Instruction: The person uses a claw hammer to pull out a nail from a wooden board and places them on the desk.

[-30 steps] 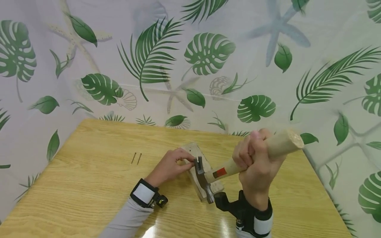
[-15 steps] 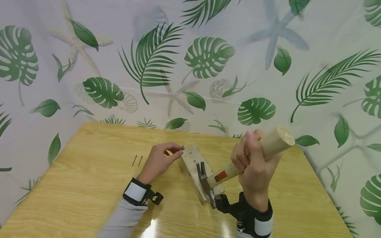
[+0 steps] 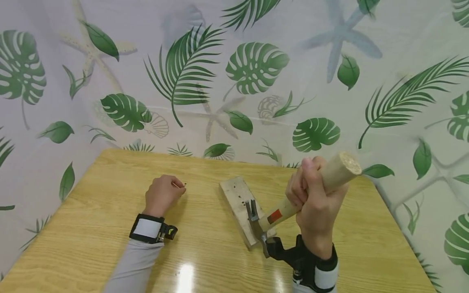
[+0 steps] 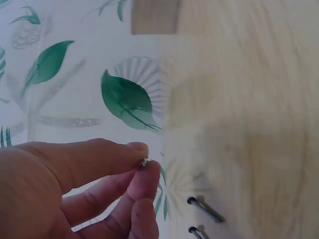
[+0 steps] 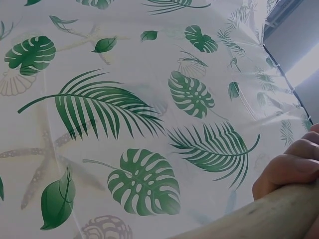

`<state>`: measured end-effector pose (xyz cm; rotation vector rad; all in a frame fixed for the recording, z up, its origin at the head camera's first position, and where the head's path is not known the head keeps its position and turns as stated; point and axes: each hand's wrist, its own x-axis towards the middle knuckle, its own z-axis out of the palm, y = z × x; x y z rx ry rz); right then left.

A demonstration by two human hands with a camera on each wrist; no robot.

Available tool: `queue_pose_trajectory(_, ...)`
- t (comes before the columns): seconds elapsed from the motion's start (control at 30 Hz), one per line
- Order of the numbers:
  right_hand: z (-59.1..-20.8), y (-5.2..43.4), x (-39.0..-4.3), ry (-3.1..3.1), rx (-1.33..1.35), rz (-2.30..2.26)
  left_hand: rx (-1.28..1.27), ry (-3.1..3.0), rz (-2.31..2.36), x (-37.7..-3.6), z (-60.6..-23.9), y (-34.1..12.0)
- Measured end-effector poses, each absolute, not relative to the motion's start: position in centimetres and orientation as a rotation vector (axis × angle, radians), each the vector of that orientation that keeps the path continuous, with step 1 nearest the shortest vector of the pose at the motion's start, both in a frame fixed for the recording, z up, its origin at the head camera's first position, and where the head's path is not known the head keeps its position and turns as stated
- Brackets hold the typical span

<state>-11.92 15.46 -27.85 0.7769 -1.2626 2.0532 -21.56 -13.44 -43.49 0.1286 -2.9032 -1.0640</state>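
My left hand [image 3: 175, 188] rests on the table left of the wooden block [image 3: 236, 195] and pinches a small nail [image 3: 180, 185] between thumb and forefinger. The left wrist view shows the same pinch, with the nail [image 4: 143, 162] end-on and two loose nails [image 4: 205, 209] lying on the table just beside it. My right hand [image 3: 311, 193] grips the pale wooden handle of a claw hammer [image 3: 282, 209]. Its steel head [image 3: 256, 221] lies on the near end of the block, claw pointing away. In the right wrist view only the handle [image 5: 259, 219] and fingertips [image 5: 294, 167] show.
The block has several small holes in its top face. The yellow wood-grain table [image 3: 91, 228] is closed in by a leaf-print curtain [image 3: 234, 81] at the back and both sides. A black wrist mount [image 3: 289, 254] sits below the hammer head.
My left hand has left the block and moved to the left across the table, carrying the nail. The hammer has stayed on the block, its head shifted slightly nearer.
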Motion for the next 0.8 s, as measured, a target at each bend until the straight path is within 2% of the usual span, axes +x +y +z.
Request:
queue_pose_trajectory(0.4, -28.0, 15.6, -11.9, -1.297, 0.76, 2.053, 0.132, -2.992, -0.764, -21.9, -45.0, -13.6)
queue_pose_trajectory(0.8, -27.8, 16.7, -12.0, -1.25, 0.694, 1.965, 0.139, -3.02, -0.707, -21.8, -44.8, -13.3)
